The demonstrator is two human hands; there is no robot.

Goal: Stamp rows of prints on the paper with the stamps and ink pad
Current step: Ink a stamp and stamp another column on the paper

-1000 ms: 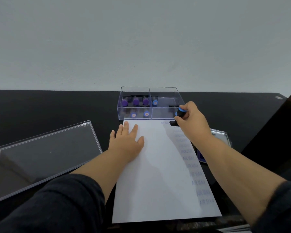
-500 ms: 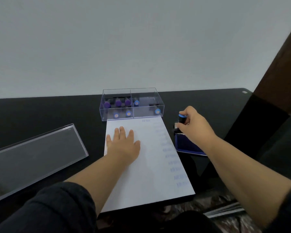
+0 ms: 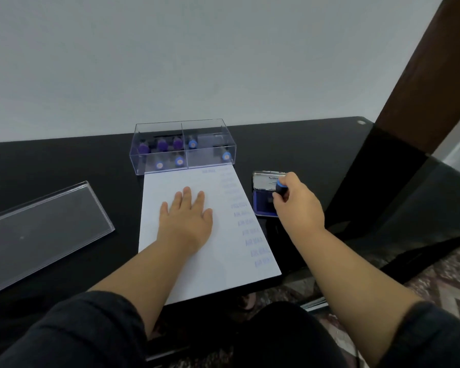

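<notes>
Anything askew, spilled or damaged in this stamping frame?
Nothing spilled or damaged. The paper lies skewed to the table edge, its near corner overhanging. Prints in the right-hand column fade toward the top. The clear lid lies apart from the stamp box.

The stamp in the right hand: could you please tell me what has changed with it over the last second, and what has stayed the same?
The right hand carried the stamp off the paper's top right corner, rightward and down onto the ink pad, keeping its grip throughout. The left hand stayed flat on the paper; the clear stamp box and the lid stayed put.
</notes>
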